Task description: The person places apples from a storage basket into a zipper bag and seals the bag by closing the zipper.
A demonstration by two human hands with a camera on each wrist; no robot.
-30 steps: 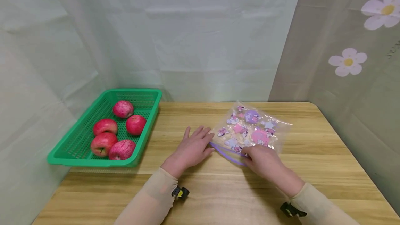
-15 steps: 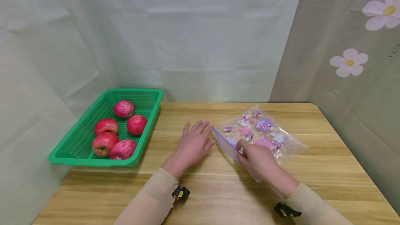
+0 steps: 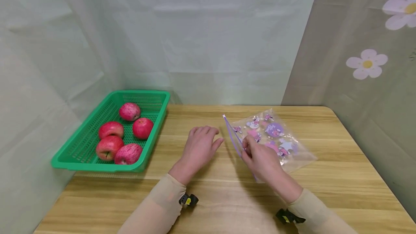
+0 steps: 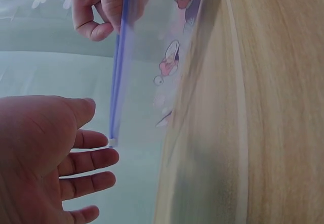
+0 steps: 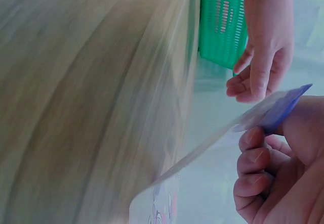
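Observation:
A clear zip bag (image 3: 286, 145) printed with cartoon figures, stars and pink and purple patches slants over the right half of the table. My right hand (image 3: 264, 160) pinches it at the purple zip edge (image 3: 231, 131), thumb against curled fingers, as the right wrist view also shows. That edge is lifted off the wood while the far corner stays low. At the zip's far end is a small white slider (image 4: 112, 142). My left hand (image 3: 199, 151) hovers left of the bag, fingers loosely bent and holding nothing; in the left wrist view its fingertips overlap the slider end.
A green plastic basket (image 3: 164, 113) with several red apples (image 3: 109, 148) stands at the table's left. The wooden table (image 3: 351, 176) is backed by pale cloth (image 3: 208, 39), with a grey flowered cloth (image 3: 367, 96) on the right. Each wrist wears a black strap (image 3: 188, 200).
My right hand has moved left and lifted the bag's zip edge, turning the bag so that edge points away from me. My left hand's fingers have come off the bag and bent slightly.

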